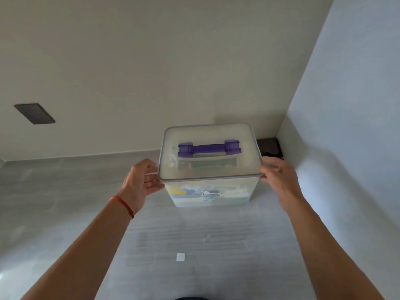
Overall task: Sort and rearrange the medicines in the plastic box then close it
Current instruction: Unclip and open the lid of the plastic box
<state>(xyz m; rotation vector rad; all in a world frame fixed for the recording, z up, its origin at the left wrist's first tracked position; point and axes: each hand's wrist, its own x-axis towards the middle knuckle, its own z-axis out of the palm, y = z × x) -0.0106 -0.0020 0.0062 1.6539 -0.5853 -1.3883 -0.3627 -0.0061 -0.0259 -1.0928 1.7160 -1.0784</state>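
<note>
box [208,191]: centre frame on tabletop [65,202], lid [207,169] on, purple handle [208,148] | contents: blurred packets seen through wall | left hand [141,184] and right hand [278,176]: each grip grasping a lid edge

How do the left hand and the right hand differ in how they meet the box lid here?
The left hand shows its palm, fingers reaching to the lid's left edge; the right hand shows its back, fingers curled at the right corner. The left wrist wears a red string; the right wrist is bare. The left hand sits slightly lower than the right. Both flank the closed box at rim level.
</note>
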